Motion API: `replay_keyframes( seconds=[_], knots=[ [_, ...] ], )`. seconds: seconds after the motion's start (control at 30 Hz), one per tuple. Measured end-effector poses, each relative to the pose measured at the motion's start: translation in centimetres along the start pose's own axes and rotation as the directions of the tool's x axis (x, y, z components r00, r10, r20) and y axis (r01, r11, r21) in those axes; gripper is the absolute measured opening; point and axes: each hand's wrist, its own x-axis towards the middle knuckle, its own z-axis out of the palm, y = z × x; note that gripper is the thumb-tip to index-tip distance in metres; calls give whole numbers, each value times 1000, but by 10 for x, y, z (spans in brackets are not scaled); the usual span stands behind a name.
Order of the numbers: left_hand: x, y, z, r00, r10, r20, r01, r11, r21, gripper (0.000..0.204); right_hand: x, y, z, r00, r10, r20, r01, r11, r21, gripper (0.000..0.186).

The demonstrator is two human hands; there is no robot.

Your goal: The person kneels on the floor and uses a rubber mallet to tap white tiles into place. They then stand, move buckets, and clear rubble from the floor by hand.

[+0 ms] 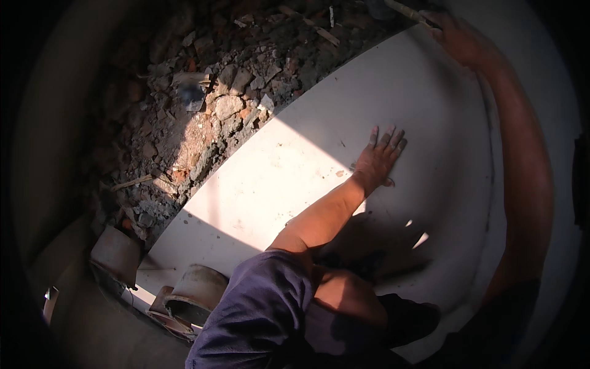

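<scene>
A: Where are the hands?
B: The left hand (380, 157) lies flat, fingers spread, on the white board (295, 166), gripping nothing. The right hand (461, 40) clasps a thin stick (409, 12) at the board's far edge.
A: Containers?
B: Clay pots (196, 295) lower left; contents hidden.

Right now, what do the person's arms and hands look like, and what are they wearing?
Both arms are bare, with no gloves, watch or rings visible on the left hand or the right hand. A dark blue short cloth sleeve covers the left shoulder; the right sleeve sits in shadow.
</scene>
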Motion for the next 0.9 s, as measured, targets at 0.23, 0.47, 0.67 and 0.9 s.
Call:
replay_keyframes(
  seconds=[0.23, 0.47, 0.67, 0.9],
  knots=[
    [-3, 1, 2, 1000, 13, -26, -11, 999, 47, 115, 44, -40, -55, 750, 257, 609, -231, 965, -122, 28],
    [-3, 2, -2, 999, 22, 30, -23, 998, 61, 114, 40, -45, -57, 847, 144, 512, -209, 975, 71, 35],
    [6, 7, 8, 997, -21, 73, 20, 1000, 18, 116, -13, -30, -39, 682, 258, 684, -370, 929, 19, 34],
    [13, 28, 25, 996, -7, 93, -12, 979, 203, 123, -186, -37, -52, 614, 651, 447, -764, 632, 129, 51]
  ],
)
